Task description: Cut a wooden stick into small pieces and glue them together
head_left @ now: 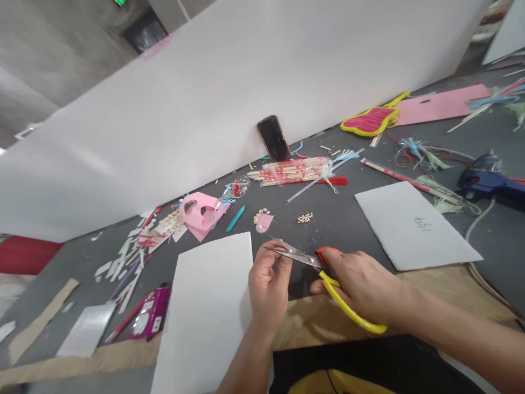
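Observation:
My right hand (361, 282) grips a pair of scissors (311, 261) with yellow and red handles, the blades slightly apart and pointing left. My left hand (268, 284) is closed in a pinch right at the blade tips, holding something too small to make out. Both hands hover over the dark table (348, 224) near its front edge. A white sheet (205, 306) lies just left of my left hand. A small pink cut-out with beads (263, 220) and a little pile of beads (305, 218) lie beyond the scissors.
A white sheet with green writing (414, 227) lies right. A phone (273, 138) leans on the white wall. Bundled sticks (293, 170), pink card shapes (200, 210), a teal pen (235, 218), paper scraps (131, 257), a purple packet (151, 314), a blue glue gun (488, 180) surround.

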Action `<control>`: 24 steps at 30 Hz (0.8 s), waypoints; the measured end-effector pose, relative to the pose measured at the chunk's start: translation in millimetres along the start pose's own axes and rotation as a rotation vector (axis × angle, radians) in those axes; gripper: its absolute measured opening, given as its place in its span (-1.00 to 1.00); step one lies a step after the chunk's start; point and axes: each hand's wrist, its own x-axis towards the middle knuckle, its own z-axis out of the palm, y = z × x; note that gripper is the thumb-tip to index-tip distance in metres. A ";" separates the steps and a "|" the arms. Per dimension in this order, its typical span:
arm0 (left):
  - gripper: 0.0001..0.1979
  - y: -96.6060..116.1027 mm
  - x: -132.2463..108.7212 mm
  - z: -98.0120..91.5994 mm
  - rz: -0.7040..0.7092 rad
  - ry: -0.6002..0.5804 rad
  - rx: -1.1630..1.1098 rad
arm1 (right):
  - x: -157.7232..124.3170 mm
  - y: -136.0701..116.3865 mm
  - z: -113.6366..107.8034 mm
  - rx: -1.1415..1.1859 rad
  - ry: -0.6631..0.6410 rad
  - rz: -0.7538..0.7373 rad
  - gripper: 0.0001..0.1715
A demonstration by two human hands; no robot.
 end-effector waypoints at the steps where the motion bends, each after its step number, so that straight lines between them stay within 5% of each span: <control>1: -0.86 0.5 0.3 -0.9 0.022 -0.008 0.021 | 0.2 0.0 -0.5 0.008 0.005 0.005 -0.62; 14: -0.87 -6.8 -2.7 -0.7 0.101 0.017 0.013 | 0.9 4.7 -4.0 0.029 0.020 -0.055 -0.21; 24: -0.84 -5.5 -3.6 1.9 0.094 0.005 0.023 | 0.6 3.9 -2.5 0.050 0.064 -0.080 -0.20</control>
